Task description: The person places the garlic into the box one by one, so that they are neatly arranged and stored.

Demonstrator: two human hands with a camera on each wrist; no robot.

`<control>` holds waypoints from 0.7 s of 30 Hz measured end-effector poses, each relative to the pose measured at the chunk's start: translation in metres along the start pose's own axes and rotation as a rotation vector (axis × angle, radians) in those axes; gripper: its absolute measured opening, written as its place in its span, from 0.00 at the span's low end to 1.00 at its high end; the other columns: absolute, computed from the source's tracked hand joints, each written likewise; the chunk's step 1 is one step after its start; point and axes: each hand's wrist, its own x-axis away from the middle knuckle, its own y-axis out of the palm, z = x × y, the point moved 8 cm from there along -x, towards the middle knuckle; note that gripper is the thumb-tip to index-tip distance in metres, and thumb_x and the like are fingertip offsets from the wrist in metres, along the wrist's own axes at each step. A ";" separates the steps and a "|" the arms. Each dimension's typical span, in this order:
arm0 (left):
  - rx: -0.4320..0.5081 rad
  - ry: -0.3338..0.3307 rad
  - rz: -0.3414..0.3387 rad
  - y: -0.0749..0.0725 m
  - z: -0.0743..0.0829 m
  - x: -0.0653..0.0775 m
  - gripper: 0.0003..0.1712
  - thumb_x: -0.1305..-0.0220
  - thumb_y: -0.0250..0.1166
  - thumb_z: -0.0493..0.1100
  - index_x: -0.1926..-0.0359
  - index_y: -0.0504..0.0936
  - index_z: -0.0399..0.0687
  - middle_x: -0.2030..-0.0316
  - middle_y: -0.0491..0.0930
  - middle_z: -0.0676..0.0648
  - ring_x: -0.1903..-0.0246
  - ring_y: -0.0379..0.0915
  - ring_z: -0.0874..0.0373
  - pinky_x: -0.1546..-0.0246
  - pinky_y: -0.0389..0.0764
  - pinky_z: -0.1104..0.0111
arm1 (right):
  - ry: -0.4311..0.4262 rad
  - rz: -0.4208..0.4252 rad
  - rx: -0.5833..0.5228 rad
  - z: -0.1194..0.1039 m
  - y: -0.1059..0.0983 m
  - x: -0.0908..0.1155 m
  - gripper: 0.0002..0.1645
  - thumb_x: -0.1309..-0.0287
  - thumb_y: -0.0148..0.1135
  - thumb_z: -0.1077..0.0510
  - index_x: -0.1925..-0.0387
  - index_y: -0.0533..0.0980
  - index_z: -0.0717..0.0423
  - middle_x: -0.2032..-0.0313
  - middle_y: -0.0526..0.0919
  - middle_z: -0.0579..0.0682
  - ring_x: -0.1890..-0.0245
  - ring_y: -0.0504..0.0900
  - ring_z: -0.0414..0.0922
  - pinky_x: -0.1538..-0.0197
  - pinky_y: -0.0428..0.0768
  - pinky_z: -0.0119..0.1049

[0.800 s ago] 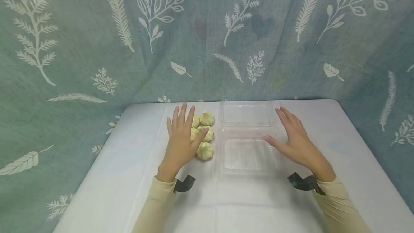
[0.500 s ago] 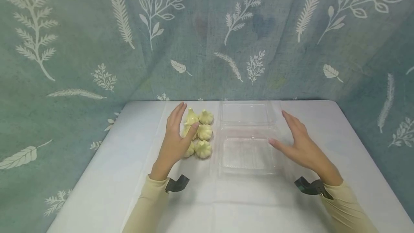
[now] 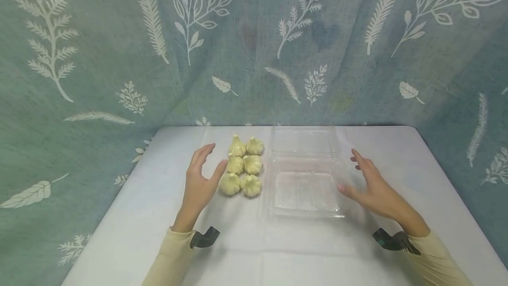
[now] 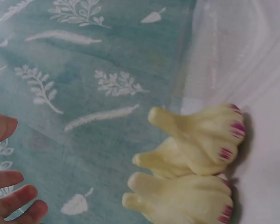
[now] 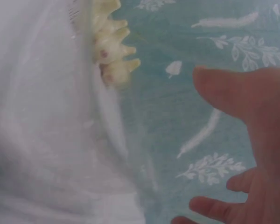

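The garlic bulbs (image 4: 200,137) are pale yellow (purple-streaked, too).

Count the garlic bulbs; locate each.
6, left of the clear box: back-left bulb, back-right bulb, middle-left bulb, middle-right bulb, front-left bulb, front-right bulb. None looks hidden.

So the desk (image 3: 119,233) is all white, with a few faint crease lines running across it. Six pale yellow garlic bulbs (image 3: 252,164) sit in two columns of three, and just right of them there's a see-through plastic box (image 3: 305,191), lying opened out.
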 end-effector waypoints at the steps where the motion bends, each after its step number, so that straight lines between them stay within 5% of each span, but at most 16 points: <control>1: 0.000 0.000 0.008 -0.001 -0.003 0.002 0.32 0.31 0.69 0.45 0.30 0.74 0.42 0.32 0.73 0.39 0.32 0.69 0.43 0.30 0.69 0.46 | -0.004 -0.006 -0.009 0.003 0.002 0.001 0.65 0.35 0.68 0.39 0.16 0.35 0.49 0.25 0.57 0.65 0.31 0.65 0.66 0.41 0.73 0.72; 21: -0.036 -0.137 -0.003 0.008 -0.052 0.021 0.28 0.32 0.70 0.44 0.34 0.77 0.40 0.36 0.76 0.38 0.37 0.73 0.44 0.38 0.77 0.45 | 0.011 -0.180 -0.146 0.029 0.037 0.002 0.76 0.44 0.76 0.43 0.17 0.29 0.52 0.22 0.53 0.67 0.29 0.66 0.73 0.38 0.75 0.72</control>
